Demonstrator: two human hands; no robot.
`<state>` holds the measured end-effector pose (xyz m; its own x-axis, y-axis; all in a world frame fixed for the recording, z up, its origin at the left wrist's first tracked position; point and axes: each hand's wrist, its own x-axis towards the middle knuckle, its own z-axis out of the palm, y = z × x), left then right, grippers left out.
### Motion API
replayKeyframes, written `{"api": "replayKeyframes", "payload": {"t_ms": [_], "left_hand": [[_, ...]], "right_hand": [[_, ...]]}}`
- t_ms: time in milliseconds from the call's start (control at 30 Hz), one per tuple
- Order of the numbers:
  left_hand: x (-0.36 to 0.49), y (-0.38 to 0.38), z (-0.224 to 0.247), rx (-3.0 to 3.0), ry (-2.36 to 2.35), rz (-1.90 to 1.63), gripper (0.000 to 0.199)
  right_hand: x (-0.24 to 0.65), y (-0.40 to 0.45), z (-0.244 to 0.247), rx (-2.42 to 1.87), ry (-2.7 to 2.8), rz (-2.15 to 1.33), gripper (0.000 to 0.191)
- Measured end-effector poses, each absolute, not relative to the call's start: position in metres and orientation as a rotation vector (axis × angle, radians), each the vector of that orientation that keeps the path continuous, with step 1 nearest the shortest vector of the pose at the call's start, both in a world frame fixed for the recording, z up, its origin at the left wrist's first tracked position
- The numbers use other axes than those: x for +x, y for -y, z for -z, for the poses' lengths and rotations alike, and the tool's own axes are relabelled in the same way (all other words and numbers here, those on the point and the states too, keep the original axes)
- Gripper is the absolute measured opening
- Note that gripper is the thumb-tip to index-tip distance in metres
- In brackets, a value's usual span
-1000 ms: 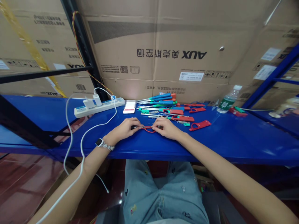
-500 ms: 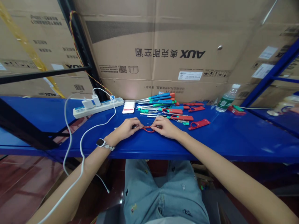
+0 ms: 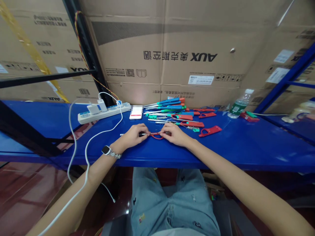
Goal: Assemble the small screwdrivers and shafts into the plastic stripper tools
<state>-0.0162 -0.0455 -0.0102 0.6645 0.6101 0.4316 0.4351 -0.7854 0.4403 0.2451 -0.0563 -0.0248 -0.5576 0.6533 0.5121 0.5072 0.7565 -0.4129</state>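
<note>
Low over the blue shelf top (image 3: 236, 147), both my hands grip a red long-nosed lighter (image 3: 156, 137). My left hand (image 3: 134, 135) pinches its nozzle side, and a thin metal rod end pokes out to the left. Around the red handle end, the fingers of my right hand (image 3: 175, 134) are closed. The red loop of the handle shows between my hands; my fingers hide much of the rest. Just behind lie more lighters (image 3: 192, 124) and loose parts. A red handle shell (image 3: 210, 131) lies to the right of my right hand.
At the back is a pile of blue and red lighters (image 3: 169, 102). A phone (image 3: 136, 112) and a white power strip (image 3: 103, 113) with a trailing cable (image 3: 86, 154) are on the left. A water bottle (image 3: 240, 105) stands right. Cardboard boxes (image 3: 172, 36) form the backdrop.
The view has shifted very slightly. Both hands keep almost the same hold on the lighter, and nothing else has visibly moved.
</note>
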Motion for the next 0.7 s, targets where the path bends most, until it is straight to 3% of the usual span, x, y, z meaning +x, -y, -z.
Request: {"api": "replayKeyframes", "payload": {"t_ms": [400,700], "left_hand": [[-0.0232,0.0451,0.0113,2.651,-0.825,-0.776,0.020],[-0.0204,0.0502,0.0099,2.713,-0.874,-0.780,0.021]], "right_hand": [[0.2478,0.0590,0.0215,-0.884,2.331,-0.302,0.015],[0.2465,0.0651,0.0196,-0.999,2.481,-0.098,0.036]]}}
